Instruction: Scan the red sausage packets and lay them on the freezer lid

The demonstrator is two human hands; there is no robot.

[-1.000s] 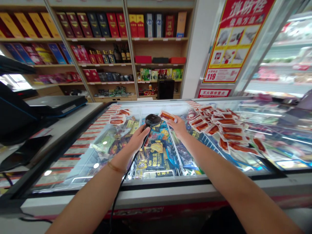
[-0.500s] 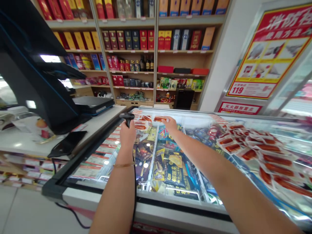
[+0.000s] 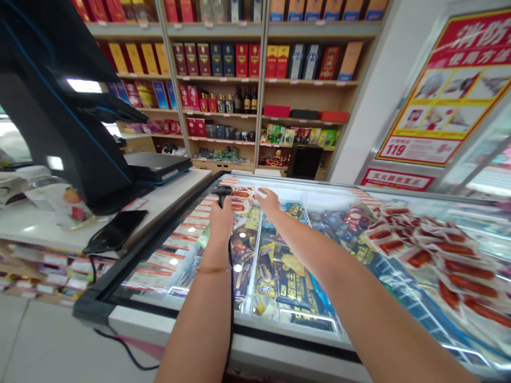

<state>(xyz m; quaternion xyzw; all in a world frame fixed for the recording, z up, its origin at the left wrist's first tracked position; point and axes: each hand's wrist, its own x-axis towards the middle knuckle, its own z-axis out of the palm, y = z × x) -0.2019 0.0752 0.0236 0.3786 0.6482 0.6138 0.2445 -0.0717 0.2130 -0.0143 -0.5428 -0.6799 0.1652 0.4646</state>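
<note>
My left hand [image 3: 221, 215] is wrapped round the handle of a black barcode scanner [image 3: 222, 190], whose cable runs down along the forearm. Just right of the scanner, a few clear packs of reddish-brown sausages [image 3: 240, 207] lie flat on the freezer's glass top. My right hand [image 3: 269, 202] is over the glass at the right edge of those packs, thumb and fingers apart, with nothing visible between them. A larger heap of the same sausage packs [image 3: 451, 250] spreads over the glass on the right.
Under the freezer's glass lid [image 3: 139, 279] are bagged ice creams [image 3: 291, 282] in wire baskets. To the left, a counter [image 3: 24, 226] carries a black till with a scale [image 3: 159, 166] and a dark phone-like device [image 3: 117, 230]. Shelves of boxed bottles [image 3: 219, 59] stand behind.
My right hand has let go of a sausage pack, which now lies with the others near the scanner, and its fingers have spread. The view has shifted slightly; the left hand still grips the scanner.
</note>
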